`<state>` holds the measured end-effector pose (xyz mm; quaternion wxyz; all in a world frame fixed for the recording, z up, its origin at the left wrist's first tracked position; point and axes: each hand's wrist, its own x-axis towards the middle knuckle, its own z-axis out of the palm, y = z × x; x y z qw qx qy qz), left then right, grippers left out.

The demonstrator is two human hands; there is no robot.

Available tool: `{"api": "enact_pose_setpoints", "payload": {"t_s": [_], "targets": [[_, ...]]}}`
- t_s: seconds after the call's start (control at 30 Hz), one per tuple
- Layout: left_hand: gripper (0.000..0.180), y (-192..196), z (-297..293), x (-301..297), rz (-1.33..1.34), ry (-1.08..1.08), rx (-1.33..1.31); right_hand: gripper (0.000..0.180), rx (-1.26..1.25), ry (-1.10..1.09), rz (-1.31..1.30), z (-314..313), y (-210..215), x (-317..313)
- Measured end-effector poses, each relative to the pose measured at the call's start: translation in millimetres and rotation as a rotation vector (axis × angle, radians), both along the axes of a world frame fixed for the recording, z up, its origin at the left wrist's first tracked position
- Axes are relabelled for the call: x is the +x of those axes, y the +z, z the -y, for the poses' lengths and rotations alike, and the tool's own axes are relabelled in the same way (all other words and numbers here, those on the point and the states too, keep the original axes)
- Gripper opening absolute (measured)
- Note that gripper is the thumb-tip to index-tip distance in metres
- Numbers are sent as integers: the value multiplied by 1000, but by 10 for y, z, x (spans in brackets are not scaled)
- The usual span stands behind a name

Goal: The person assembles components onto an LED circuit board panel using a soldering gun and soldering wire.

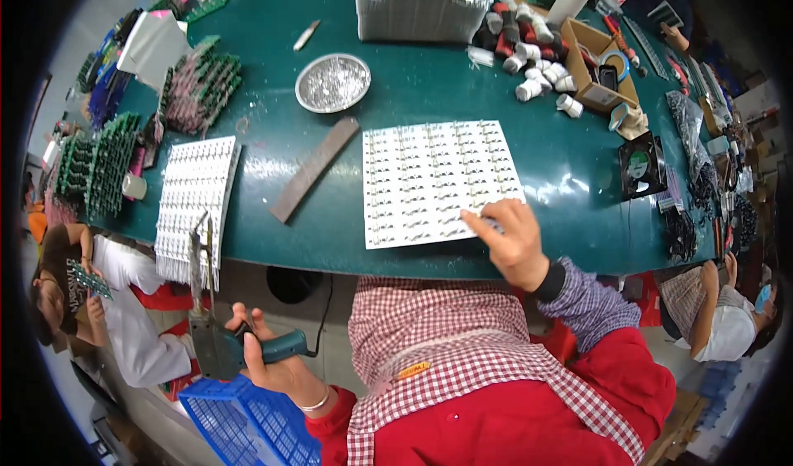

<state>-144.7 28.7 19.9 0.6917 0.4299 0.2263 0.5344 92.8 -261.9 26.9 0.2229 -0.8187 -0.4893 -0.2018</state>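
My left hand (273,359) is wrapped around the handle of a dark green soldering gun (216,346). The gun's metal tip points up, in front of a stack of white circuit boards (192,193) at the table's left edge. On the table before me lies a white circuit board panel (438,181) with rows of small parts and thin pins. Over its lower right corner is my right hand (516,243), fingers curled and one digit reaching onto the board. Something greyish shows beneath those fingers, too small to name.
A metal bowl (333,83) of silvery bits and a brown flat bar (315,168) lie beyond. Green board stacks (101,168) stand left. Thread-like spools (537,61), a cardboard box (596,78) and a black fan (642,166) are right. A blue crate (239,420) sits below. Co-workers sit both sides.
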Motion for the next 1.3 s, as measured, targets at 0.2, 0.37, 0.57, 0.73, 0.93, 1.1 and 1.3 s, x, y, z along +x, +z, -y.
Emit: {"api": "enact_pose_setpoints", "payload": {"t_s": [0.2, 0.37, 0.57, 0.73, 0.93, 1.1, 1.3], "targets": [[31, -35, 54, 2, 8, -76, 21, 48, -75, 164, -422, -111, -51, -352], [32, -48, 64, -14, 3, -73, 31, 40, -10, 326, -448, -335, 30, 33], [32, -34, 137, -7, -44, -12, -13, 45, 23, 560, -269, -1521, -78, 803], [34, -109, 65, -18, -91, 40, -38, 53, -185, 786, -345, -2338, -304, 1143], [35, -109, 31, 47, -132, 128, -105, 52, -350, 874, -240, -2495, -326, 1137], [34, -162, -23, 116, -115, 63, -106, 46, -316, 868, -271, -2458, -306, 1166], [34, -209, -61, 165, -105, 41, -96, 35, -154, 912, -348, -2384, -299, 1202]]}}
